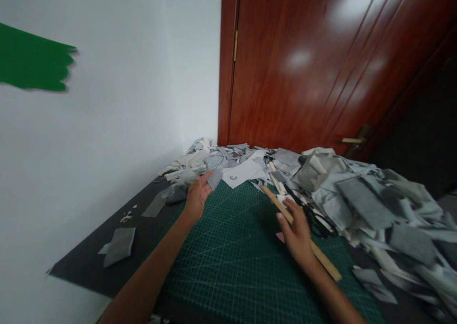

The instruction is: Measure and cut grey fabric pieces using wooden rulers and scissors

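A small grey fabric piece [214,179] is pinched in the fingers of my left hand [198,195], over the far left part of the green cutting mat [228,262]. My right hand [296,228] has its fingers apart and holds nothing that I can see. It hovers over or beside a wooden ruler [326,263] that lies slantwise on the mat; whether they touch I cannot tell. A bit of pink [280,237] shows by the right thumb. Black-handled scissors [317,221] lie just beyond the right hand, partly among scraps.
Grey and white cloth scraps [364,200] heap along the right side and the back of the table. A white paper [243,172] with a dark curved mark lies at the mat's far edge. Grey pieces [120,247] lie on the dark tabletop at left, beside the wall.
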`<move>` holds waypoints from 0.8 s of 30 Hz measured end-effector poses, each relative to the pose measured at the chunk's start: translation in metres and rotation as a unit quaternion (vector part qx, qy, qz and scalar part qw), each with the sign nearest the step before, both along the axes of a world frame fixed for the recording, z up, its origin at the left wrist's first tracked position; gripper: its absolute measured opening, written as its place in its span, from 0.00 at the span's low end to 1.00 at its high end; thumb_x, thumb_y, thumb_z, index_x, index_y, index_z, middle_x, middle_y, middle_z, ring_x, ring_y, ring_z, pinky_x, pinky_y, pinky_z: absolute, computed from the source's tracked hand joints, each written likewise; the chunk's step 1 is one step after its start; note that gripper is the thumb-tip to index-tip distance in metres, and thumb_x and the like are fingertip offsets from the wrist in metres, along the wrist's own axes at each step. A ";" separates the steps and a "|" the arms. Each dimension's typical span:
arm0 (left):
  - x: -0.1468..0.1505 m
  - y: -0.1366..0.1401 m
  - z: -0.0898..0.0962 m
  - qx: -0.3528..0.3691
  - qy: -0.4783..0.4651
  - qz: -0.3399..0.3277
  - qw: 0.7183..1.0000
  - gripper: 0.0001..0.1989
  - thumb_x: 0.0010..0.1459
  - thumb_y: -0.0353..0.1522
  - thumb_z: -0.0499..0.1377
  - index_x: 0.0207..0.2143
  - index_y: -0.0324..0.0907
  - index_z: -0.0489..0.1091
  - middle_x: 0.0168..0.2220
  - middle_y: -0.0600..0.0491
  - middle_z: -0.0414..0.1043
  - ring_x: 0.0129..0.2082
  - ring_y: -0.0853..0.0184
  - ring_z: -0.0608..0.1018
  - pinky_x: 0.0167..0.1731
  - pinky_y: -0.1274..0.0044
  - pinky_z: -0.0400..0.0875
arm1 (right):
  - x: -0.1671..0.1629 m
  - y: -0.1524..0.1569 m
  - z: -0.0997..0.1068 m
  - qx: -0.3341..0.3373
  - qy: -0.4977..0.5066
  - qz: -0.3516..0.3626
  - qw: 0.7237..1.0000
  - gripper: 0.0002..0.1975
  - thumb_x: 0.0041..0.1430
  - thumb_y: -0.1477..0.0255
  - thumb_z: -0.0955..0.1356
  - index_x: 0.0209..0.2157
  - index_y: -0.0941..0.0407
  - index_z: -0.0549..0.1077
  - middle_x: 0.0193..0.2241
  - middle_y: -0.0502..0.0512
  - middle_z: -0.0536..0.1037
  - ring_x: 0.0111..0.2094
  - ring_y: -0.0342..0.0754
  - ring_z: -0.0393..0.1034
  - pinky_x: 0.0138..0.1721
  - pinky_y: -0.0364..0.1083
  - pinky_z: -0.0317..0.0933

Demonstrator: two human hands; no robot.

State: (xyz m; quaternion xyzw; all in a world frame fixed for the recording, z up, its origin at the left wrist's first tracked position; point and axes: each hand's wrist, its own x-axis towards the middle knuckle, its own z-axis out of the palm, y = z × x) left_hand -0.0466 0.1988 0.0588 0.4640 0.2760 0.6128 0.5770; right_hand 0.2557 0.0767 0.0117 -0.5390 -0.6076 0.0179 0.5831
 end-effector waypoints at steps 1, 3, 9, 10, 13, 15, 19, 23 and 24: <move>0.016 -0.010 0.000 -0.026 -0.047 -0.079 0.995 0.35 0.65 0.56 0.52 0.60 0.39 0.69 0.60 0.39 0.73 0.61 0.48 0.73 0.60 0.56 0.67 | -0.011 -0.001 -0.003 -0.027 0.053 0.054 0.997 0.22 0.67 0.56 0.67 0.56 0.53 0.70 0.58 0.66 0.72 0.60 0.61 0.67 0.61 0.65 0.60; 0.042 -0.029 -0.003 -0.080 -0.095 -0.202 0.971 0.32 0.67 0.52 0.52 0.60 0.36 0.69 0.61 0.37 0.71 0.60 0.48 0.74 0.60 0.55 0.65 | -0.028 -0.006 -0.007 -0.091 0.161 0.139 0.973 0.24 0.63 0.54 0.70 0.55 0.51 0.71 0.55 0.63 0.75 0.56 0.59 0.71 0.59 0.62 0.64; 0.073 -0.055 -0.020 -0.162 -0.113 -0.335 0.921 0.27 0.69 0.46 0.52 0.59 0.36 0.71 0.63 0.38 0.69 0.62 0.49 0.72 0.64 0.54 0.60 | -0.035 -0.006 -0.006 -0.186 0.348 0.248 0.885 0.32 0.53 0.50 0.76 0.54 0.51 0.70 0.39 0.54 0.80 0.37 0.52 0.77 0.39 0.52 0.73; 0.074 -0.056 -0.023 -0.163 -0.110 -0.341 0.919 0.27 0.69 0.46 0.53 0.59 0.36 0.71 0.63 0.38 0.68 0.62 0.49 0.72 0.64 0.54 0.60 | -0.034 -0.004 -0.007 -0.196 0.347 0.239 0.886 0.31 0.52 0.50 0.76 0.52 0.52 0.71 0.33 0.52 0.80 0.32 0.51 0.76 0.36 0.51 0.72; 0.077 -0.056 -0.028 -0.142 -0.079 -0.317 0.934 0.26 0.65 0.45 0.60 0.57 0.37 0.72 0.62 0.37 0.70 0.61 0.48 0.73 0.62 0.53 0.62 | -0.030 0.001 -0.009 -0.199 0.319 0.211 0.902 0.25 0.50 0.53 0.77 0.44 0.54 0.74 0.28 0.50 0.80 0.29 0.49 0.74 0.34 0.49 0.70; 0.079 -0.054 -0.033 -0.106 -0.020 -0.255 0.961 0.25 0.59 0.41 0.67 0.55 0.38 0.74 0.58 0.38 0.74 0.58 0.48 0.75 0.60 0.55 0.65 | -0.028 0.002 -0.010 -0.193 0.297 0.202 0.913 0.21 0.51 0.54 0.77 0.38 0.55 0.76 0.29 0.51 0.80 0.30 0.49 0.74 0.35 0.48 0.69; 0.081 -0.048 -0.047 0.005 0.155 -0.141 0.978 0.28 0.48 0.32 0.72 0.53 0.39 0.75 0.45 0.44 0.81 0.45 0.54 0.81 0.52 0.61 0.73 | -0.025 -0.006 -0.008 -0.175 0.225 0.163 0.944 0.13 0.56 0.58 0.75 0.32 0.54 0.79 0.28 0.52 0.78 0.31 0.50 0.71 0.34 0.48 0.66; 0.070 -0.039 -0.048 0.174 0.325 -0.096 0.924 0.19 0.56 0.28 0.62 0.51 0.44 0.77 0.39 0.49 0.80 0.41 0.59 0.80 0.49 0.62 0.75 | -0.022 -0.020 0.004 -0.101 -0.123 0.101 0.982 0.09 0.68 0.73 0.66 0.42 0.54 0.81 0.38 0.59 0.80 0.41 0.55 0.72 0.46 0.55 0.63; 0.065 -0.036 -0.045 0.235 0.375 -0.080 0.893 0.16 0.57 0.27 0.60 0.47 0.46 0.79 0.41 0.49 0.80 0.45 0.58 0.80 0.52 0.61 0.73 | -0.021 -0.023 0.007 -0.093 -0.227 0.117 0.962 0.12 0.69 0.76 0.64 0.45 0.54 0.80 0.40 0.60 0.80 0.43 0.56 0.71 0.48 0.56 0.62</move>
